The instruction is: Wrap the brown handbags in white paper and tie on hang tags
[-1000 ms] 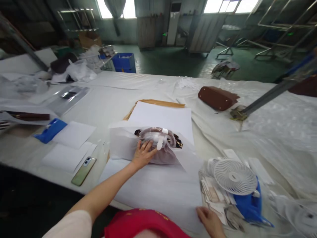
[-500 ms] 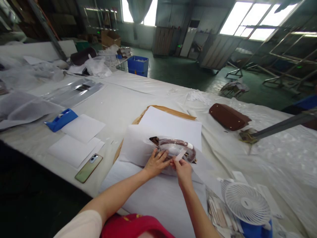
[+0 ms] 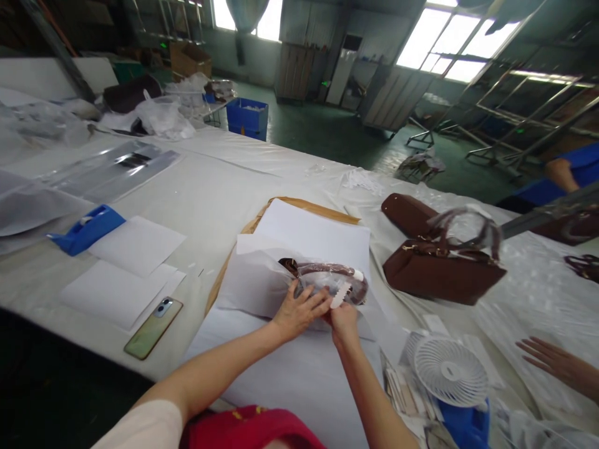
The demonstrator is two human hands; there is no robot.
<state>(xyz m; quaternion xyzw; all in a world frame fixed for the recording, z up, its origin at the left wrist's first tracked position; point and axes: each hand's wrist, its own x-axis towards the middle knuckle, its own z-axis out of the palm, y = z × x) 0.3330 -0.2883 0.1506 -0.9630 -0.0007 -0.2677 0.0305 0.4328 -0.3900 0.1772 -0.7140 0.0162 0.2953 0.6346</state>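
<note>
A brown handbag [image 3: 327, 282] wrapped in thin white paper lies on white sheets [image 3: 309, 234] in the middle of the table. My left hand [image 3: 297, 310] rests flat on the wrapped bag with its fingers spread. My right hand [image 3: 342, 315] is beside it, pinching a small white strip [image 3: 340, 293] at the bag's handle. A second brown handbag [image 3: 442, 265] with plastic-wrapped handles is in the air just right of the sheets, blurred by motion.
A third brown bag [image 3: 407, 213] lies behind it. Another person's hand [image 3: 555, 362] reaches in at the right edge. A white desk fan [image 3: 450, 371] stands at front right, a phone [image 3: 153, 327] and blue tape dispenser [image 3: 87, 228] at left.
A second handbag has come in from the right and another person's hand now shows. My right hand came up from the front edge to the bag's handle and stays there.
</note>
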